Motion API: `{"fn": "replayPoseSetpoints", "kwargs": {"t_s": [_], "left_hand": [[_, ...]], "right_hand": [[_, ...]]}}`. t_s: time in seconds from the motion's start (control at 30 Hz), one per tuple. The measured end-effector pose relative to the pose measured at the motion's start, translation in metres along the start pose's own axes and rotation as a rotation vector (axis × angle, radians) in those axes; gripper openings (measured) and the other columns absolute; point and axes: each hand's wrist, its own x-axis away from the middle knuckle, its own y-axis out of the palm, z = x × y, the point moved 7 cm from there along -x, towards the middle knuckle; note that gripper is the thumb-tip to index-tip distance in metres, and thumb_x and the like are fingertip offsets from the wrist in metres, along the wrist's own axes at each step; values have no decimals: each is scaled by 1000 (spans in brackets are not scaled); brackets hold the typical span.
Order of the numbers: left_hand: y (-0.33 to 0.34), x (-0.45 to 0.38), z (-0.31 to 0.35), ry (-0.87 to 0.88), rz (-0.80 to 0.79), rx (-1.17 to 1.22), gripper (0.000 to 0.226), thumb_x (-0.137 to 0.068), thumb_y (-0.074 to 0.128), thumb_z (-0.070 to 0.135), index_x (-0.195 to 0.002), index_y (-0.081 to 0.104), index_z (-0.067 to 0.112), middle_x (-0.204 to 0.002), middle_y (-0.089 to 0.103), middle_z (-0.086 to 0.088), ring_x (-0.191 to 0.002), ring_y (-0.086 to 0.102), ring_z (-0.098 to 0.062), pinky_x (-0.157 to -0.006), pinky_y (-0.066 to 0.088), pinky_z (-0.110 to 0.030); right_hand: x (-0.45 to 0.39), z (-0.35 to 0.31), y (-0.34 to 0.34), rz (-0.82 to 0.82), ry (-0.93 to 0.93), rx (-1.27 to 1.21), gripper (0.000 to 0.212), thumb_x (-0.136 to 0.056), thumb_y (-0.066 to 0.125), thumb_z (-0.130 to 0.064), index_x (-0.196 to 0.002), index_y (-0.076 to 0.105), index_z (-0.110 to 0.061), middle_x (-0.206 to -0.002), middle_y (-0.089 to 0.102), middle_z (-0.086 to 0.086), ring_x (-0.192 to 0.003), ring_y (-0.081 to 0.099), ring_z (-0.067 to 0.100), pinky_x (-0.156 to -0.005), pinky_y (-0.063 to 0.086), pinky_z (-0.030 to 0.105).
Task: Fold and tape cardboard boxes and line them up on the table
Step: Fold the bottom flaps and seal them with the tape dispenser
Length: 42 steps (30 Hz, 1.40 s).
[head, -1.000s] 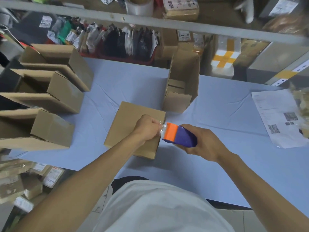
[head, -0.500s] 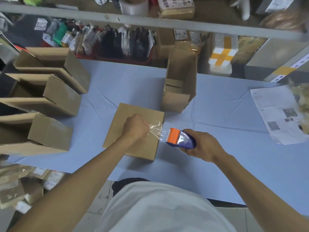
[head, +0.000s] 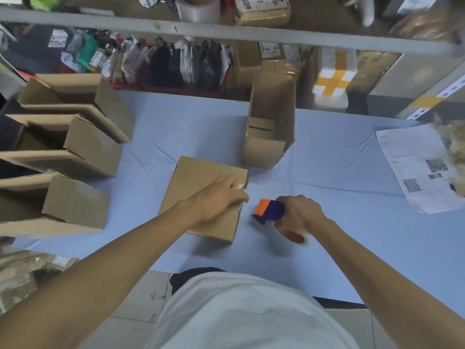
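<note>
The head view is showing a flat-topped brown cardboard box (head: 203, 197) being pressed down on the pale blue cloth-covered table (head: 339, 172) by the left hand (head: 216, 200), whose fingers are being held fairly straight and flat over a strip of clear tape (head: 239, 186) at the box's right edge. At three o'clock of that box, just beside it and apart from it, a purple tape dispenser with an orange blade guard (head: 269, 211) is being gripped by the right hand (head: 300, 214), its fingers curled round the handle and roll. At one o'clock of the pressed box, an open brown carton lying on its side (head: 269, 127) is being left near it. At nine to eleven o'clock, three open brown cartons (head: 75, 152) are being kept in a column along the table's left edge. At three o'clock, well apart, a white printed sheet with QR codes (head: 415, 167) is lying on the cloth.
</note>
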Motion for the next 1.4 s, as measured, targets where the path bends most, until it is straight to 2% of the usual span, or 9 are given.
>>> {"fn": "replayPoseSetpoints", "kwargs": {"t_s": [0.07,0.17,0.23,0.3,0.4,0.6,0.77,1.2,1.4], "left_hand": [[6,0,3,49,-14,-86,31,-72,68,51,-73,44,31,-86,39,5,-77,40,-20,-68,40,-36],[11,3,15,225,8,-345,14,-86,64,25,-99,68,25,-97,47,0,-94,44,-22,-87,42,-37],[4,7,22,280,131,-296,27,-93,50,8,-107,72,17,-103,62,-3,-101,54,-21,-92,45,-34],[0,9,17,187,207,-80,22,-94,48,9,-96,70,5,-94,69,-5,-90,61,-24,-85,50,-35],[20,11,6,4,42,364,26,-97,56,18,-91,65,-6,-77,64,-8,-69,56,-20,-69,49,-30],[23,12,4,-5,-37,686,10,-93,64,15,-86,70,12,-75,66,-1,-70,61,-11,-65,52,-19],[25,18,11,-26,-176,828,16,-99,56,14,-100,71,9,-95,74,-6,-90,71,-15,-76,58,-25],[30,30,3,-127,-188,908,16,-92,65,7,-107,67,5,-89,72,-4,-78,71,-11,-66,56,-21],[35,31,2,-97,-139,822,9,-91,64,2,-92,71,8,-81,73,-2,-74,71,-9,-64,55,-19]], "right_hand": [[5,6,-3,37,2,-53,43,-70,70,-43,-107,51,-37,-87,61,-12,-76,58,16,-60,45,27],[22,11,-14,206,-43,-155,40,-72,66,-53,-107,51,-41,-81,64,-17,-70,60,10,-60,49,25],[36,9,-18,288,-126,-278,45,-71,70,-59,-110,51,-46,-83,65,-22,-73,62,7,-61,50,21],[47,6,-20,309,-191,-379,55,-70,75,-60,-117,49,-50,-91,64,-25,-80,63,5,-65,51,17],[56,-2,-26,345,-266,-434,59,-70,79,-60,-120,47,-53,-98,62,-31,-86,61,-1,-67,49,11],[60,-11,-34,362,-327,-429,64,-69,82,-53,-122,47,-50,-99,61,-31,-88,60,0,-71,51,15],[59,-19,-34,358,-359,-433,69,-69,82,-55,-127,46,-45,-104,62,-25,-89,61,2,-72,50,12],[75,-20,-28,368,-377,-428,66,-71,82,-50,-127,48,-43,-105,62,-24,-91,61,1,-73,48,13],[83,-19,-22,385,-387,-439,64,-71,82,-52,-124,46,-48,-105,60,-29,-94,60,2,-72,50,13]]}}
